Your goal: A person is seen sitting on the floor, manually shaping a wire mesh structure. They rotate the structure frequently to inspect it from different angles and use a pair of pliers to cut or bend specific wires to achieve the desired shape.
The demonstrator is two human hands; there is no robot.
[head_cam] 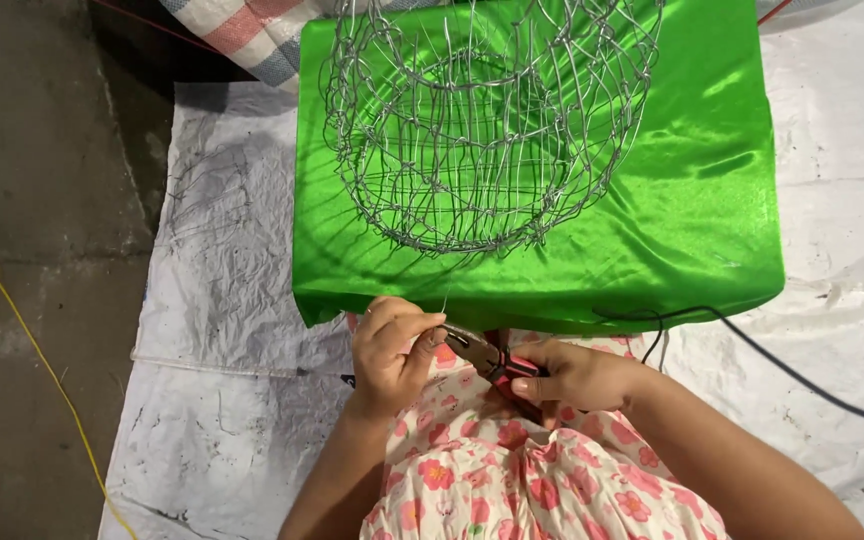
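On green satin cloth (pixel 692 200), wire basket (pixel 482 120), crinkled white sheet (pixel 222 400), concrete floor (pixel 32 200)

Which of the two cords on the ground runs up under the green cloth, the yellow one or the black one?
The black cord, on the white sheet at the right: its end loops up against the green cloth. The yellow cord lies apart, across the bare concrete at far left.
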